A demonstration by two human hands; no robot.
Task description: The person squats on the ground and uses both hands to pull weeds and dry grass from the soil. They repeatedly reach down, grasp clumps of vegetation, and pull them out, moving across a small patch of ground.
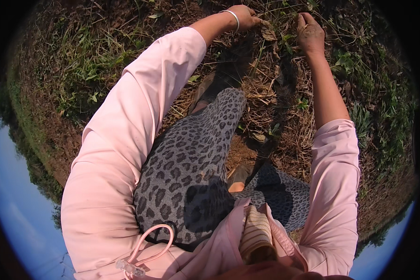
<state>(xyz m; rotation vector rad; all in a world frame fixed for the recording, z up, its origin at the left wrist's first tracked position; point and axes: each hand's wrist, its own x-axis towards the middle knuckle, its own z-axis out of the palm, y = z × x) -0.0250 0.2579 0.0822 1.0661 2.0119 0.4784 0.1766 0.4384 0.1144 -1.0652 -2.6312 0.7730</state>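
My left hand [246, 18], with a pale bangle [233, 17] at the wrist, reaches to the top of the view. Its fingers are curled in at thin grass stems [271, 12], beside a withered brown leaf [268, 32]. The fingertips are partly hidden, so what they grip is not plain. Across a narrow gap, my right hand [311, 34] is raised near the same grass, its fingers bent into the palm and thumb close to the forefinger. Soil stains its skin. Whether it holds anything cannot be seen.
Dry straw [260, 92] and bare soil [240, 150] lie between my feet. One shoe [239, 173] shows by my bent knee [231, 99]. Green weeds [94, 70] grow on the left and more leafy plants [381, 91] on the right. A shadow falls across the ground.
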